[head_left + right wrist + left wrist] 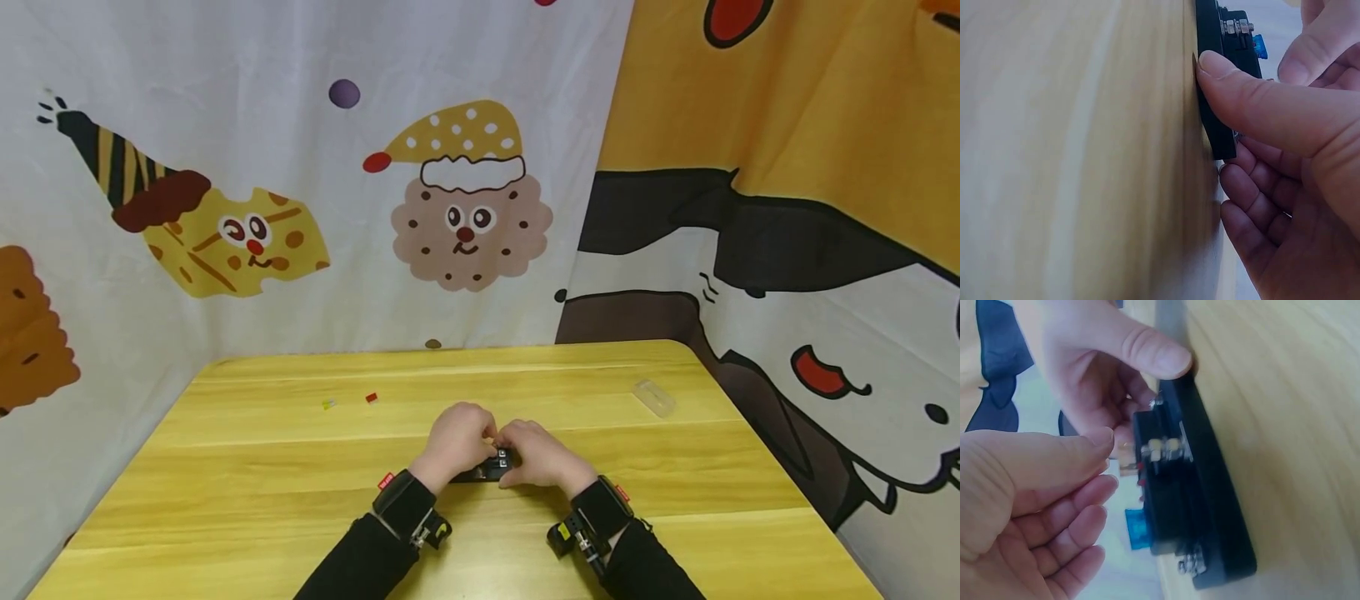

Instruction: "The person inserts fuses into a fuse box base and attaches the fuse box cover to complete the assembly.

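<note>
A black fuse block (476, 475) lies on the table between both hands. In the left wrist view a blue blade fuse (1138, 529) sits in it, near metal screw terminals (1163, 449). My left hand (459, 437) has thumb and forefinger pinched together at an amber blade fuse (1127, 460) on the block's upper side. My right hand (542, 454) grips the block's right end, its thumb (1222, 69) pressed along the base edge. The right fingers curl around the other side, partly hidden behind the block.
Toward the back left of the wooden table (247, 467) lie a small red piece (371, 398) and a small yellow piece (328, 404). A clear plastic box (654, 398) stands at the back right. A printed curtain (300, 317) hangs behind the table.
</note>
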### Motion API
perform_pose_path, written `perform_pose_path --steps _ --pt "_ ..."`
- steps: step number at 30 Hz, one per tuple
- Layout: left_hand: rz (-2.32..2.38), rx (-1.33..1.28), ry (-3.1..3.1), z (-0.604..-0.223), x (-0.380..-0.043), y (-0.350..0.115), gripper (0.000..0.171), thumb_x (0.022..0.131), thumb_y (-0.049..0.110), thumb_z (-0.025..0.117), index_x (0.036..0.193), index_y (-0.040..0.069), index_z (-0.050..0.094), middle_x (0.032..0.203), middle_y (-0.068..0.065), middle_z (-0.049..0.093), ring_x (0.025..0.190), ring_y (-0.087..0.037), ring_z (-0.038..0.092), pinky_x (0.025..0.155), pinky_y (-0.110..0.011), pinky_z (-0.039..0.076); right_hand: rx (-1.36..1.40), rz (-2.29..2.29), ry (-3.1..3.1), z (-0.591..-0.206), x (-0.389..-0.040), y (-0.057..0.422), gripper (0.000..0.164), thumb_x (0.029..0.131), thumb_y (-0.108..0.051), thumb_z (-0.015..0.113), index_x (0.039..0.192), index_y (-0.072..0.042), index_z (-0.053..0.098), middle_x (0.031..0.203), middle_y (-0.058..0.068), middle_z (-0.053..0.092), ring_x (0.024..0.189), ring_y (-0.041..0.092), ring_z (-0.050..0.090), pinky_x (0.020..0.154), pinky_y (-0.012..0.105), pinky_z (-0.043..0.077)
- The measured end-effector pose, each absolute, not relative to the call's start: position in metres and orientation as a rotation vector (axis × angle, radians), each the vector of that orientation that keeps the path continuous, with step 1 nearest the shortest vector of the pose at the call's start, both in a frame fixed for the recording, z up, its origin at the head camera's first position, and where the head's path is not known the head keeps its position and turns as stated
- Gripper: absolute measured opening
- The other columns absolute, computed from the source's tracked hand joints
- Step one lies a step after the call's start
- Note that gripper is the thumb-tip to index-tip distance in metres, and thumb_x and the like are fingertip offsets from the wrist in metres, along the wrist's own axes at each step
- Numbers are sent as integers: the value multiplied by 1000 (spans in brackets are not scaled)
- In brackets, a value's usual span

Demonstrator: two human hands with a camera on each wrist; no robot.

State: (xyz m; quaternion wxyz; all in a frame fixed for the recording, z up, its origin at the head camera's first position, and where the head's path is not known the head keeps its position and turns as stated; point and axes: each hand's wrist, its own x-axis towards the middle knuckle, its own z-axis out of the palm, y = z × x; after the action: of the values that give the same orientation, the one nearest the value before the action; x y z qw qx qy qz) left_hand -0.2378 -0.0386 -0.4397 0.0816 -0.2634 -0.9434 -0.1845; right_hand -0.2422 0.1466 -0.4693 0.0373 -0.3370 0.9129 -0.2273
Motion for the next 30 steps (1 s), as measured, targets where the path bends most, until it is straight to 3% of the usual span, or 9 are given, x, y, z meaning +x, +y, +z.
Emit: perform_pose_path --steps 13,30 --pt "-759 -758 -2815 -430 -231 -73 27 75 17 87 95 4 74 88 -4 67 81 -20 61 74 -35 50 -968 -704 2799 -471 -244 143 47 69 -24 91 106 -12 64 106 -1 61 101 21 52 93 41 43" --pt "-892 -545 -2842 -436 -229 -112 28 77 14 85 98 2 72 94 -6 68 87 -25 63 78 -41 51 -919 -714 2788 -468 -240 143 49 70 -24 90 110 -12 65 110 2 61 107 24 52 98 46 42"
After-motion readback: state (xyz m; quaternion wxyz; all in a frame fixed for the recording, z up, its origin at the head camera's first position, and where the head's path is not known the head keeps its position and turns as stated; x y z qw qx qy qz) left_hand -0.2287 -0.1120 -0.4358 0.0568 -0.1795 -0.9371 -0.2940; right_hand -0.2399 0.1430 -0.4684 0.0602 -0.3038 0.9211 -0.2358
